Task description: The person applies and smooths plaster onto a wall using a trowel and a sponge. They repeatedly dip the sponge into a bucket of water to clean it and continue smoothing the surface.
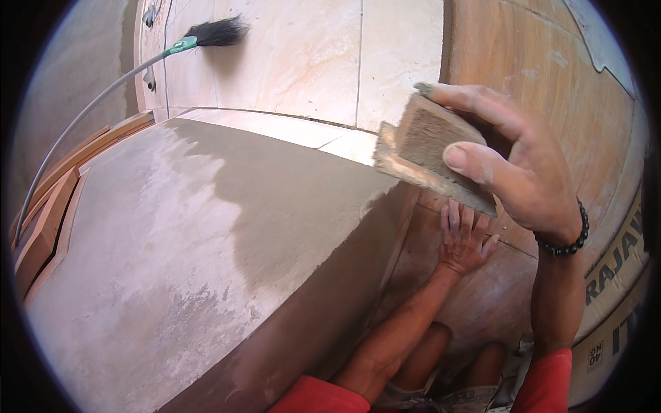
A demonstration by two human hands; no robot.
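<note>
My right hand (520,158) grips a rough, cement-crusted float (413,165), seemingly wooden, with thumb and fingers, raised beside the near edge of a plastered concrete ledge (165,234). The ledge's top has a darker damp patch toward the back and right and a paler, smoother area at the left; its side face is dark. My left hand (465,237) rests lower down, fingers spread on the brownish tiles (420,289) beside the ledge, partly under the float. Both my forearms come in from the lower edge, and my bare knees show below.
A broom (220,32) with black bristles and a long bent-looking handle lies across the upper left. Wooden boards (51,220) run along the ledge's left. Pale tiles (296,62) lie beyond it. Large printed sacks (613,296) stand at the far right.
</note>
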